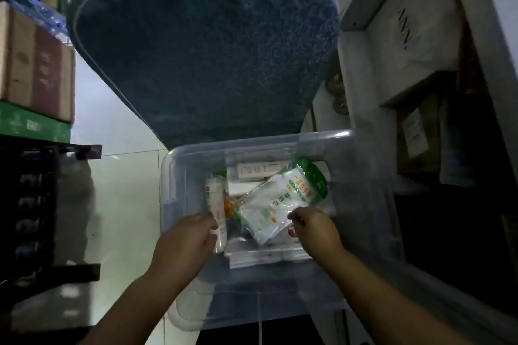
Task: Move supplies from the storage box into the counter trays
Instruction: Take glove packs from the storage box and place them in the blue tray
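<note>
A: Where to look for the supplies?

B: Inside the clear storage box (361,165), open-topped, set just in front of a blue cushioned seat (201,50).

A: Doing what with the left hand (187,238)?

B: Gripping a white tube-shaped pack (215,199) along the box's left wall. Fingers curled round its near end, thumb over the top.

A: And with the right hand (314,232)?

B: Pinching a green-and-white plastic packet (280,199) at its near right edge, between thumb and forefinger. Other fingers tucked under and hidden. Packet lying aslant across the middle of the box, green top toward the far right corner. Impossible to say whether lifted clear or resting on the things beneath.

A: Anything else in there?

B: White cartons (256,169) against the far wall. Something orange (228,209) between the tube-shaped pack and the packet, too blurred to name. Flat clear-wrapped packs (263,256) along the near side, partly under the packet's lower corner.

A: Around the box?

B: Stacked cardboard boxes (36,64) at the left, on top of a green carton (30,123) and a dark rack (33,204). Pale tiled floor (126,176) between rack and box. White shelving (406,36) with more parcels at the right. Dim and slightly blurred throughout.
</note>
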{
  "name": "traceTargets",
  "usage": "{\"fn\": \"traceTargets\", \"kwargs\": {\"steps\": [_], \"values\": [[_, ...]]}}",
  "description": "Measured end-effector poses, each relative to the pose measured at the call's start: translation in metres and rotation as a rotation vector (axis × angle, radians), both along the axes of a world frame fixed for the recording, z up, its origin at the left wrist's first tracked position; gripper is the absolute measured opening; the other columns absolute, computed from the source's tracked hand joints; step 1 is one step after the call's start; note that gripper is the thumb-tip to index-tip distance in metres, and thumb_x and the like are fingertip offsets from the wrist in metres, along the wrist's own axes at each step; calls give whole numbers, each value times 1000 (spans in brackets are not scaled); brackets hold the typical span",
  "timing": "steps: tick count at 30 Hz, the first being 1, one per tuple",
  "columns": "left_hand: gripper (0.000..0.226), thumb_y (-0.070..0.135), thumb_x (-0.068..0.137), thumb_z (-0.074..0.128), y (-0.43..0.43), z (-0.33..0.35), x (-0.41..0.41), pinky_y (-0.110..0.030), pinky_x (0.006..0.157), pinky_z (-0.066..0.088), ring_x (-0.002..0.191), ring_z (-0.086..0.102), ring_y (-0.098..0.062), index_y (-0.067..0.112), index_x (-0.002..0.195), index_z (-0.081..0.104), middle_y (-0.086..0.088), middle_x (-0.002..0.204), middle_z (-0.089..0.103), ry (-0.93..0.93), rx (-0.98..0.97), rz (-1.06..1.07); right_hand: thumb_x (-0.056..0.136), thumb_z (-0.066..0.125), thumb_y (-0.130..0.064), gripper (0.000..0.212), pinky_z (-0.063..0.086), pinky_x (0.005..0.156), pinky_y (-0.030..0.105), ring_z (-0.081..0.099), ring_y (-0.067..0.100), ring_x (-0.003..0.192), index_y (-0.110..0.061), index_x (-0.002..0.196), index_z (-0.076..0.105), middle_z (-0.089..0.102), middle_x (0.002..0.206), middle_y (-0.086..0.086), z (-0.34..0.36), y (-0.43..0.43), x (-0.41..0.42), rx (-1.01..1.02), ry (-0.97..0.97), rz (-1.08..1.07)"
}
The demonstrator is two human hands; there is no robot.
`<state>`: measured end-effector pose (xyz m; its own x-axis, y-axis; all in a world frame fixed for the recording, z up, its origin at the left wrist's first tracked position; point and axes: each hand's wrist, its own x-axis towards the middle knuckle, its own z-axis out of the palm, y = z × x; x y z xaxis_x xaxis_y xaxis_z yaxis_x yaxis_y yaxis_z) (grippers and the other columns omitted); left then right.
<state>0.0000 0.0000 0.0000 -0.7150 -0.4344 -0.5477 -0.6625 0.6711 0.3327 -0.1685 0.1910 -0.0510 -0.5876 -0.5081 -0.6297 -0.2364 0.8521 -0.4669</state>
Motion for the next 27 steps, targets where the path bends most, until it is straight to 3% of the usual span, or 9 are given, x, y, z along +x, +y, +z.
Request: {"fn": "traceTargets", "kwargs": {"steps": [3, 7, 11, 16, 19, 21, 24, 27], "values": [[20, 23, 87, 56, 4, -25, -9, -32, 73, 53, 89, 61, -15, 22, 104, 66, 2, 103, 68, 21, 24, 7, 89, 51, -7, 34, 42, 94, 30, 54, 24, 112, -16, 119, 63, 61, 126, 6, -38, -35, -13, -61, 129, 238], [20, 24, 87, 55, 11, -45, -25, -32, 72, 52, 93, 61, -16, 22, 103, 67, 2, 102, 67, 29, 13, 37, 85, 48, -8, 42, 35, 93, 36, 43, 27, 117, -12, 127, 52, 52, 134, 7, -77, -66, -28, -43, 347, 450], [22, 24, 89, 50, 17, -55, -33, -31, 74, 49, 96, 58, -16, 23, 105, 65, 4, 104, 65, 24, 27, 14, 77, 59, -12, 41, 34, 92, 41, 45, 30, 108, -14, 118, 53, 54, 120, 9, -94, -58, -35, 86, 496, 612], [21, 22, 88, 49, 25, -57, -31, -29, 72, 48, 94, 57, -17, 25, 104, 64, 4, 103, 65, -14, 25, -4, 79, 59, -14, 19, 37, 89, 41, 47, 31, 104, -13, 97, 66, 59, 109, 10, -92, -24, -33, 192, 482, 581], [22, 18, 84, 55, 32, -56, -35, -30, 75, 47, 95, 58, -21, 21, 104, 64, 0, 104, 65, -7, -13, -77, 79, 61, -18, 11, 35, 86, 38, 56, 28, 95, -14, 86, 69, 66, 97, 6, -69, -8, -29, 79, 449, 493], [37, 11, 68, 71, 39, -50, -45, -33, 79, 50, 97, 61, -26, 15, 104, 66, -5, 103, 67, 49, -30, -130, 73, 68, -15, 4, 30, 86, 32, 60, 25, 77, -16, 71, 65, 67, 74, 3, -49, -3, -23, -49, 443, 454], [62, 22, 44, 87, 46, -38, -64, -34, 81, 54, 95, 67, -23, 16, 103, 69, -2, 100, 71, 148, -120, -242, 60, 77, -6, 21, 35, 85, 31, 59, 20, 60, -17, 59, 59, 60, 57, -2, -16, -1, -9, -282, 492, 419], [30, 25, 68, 72, 49, -26, -75, -30, 73, 50, 89, 65, -19, 25, 97, 67, 4, 94, 70, 56, -69, -254, 67, 76, -8, 16, 35, 87, 31, 61, 19, 70, -18, 66, 62, 65, 68, -3, 12, -3, -1, -438, 597, 369]]}}
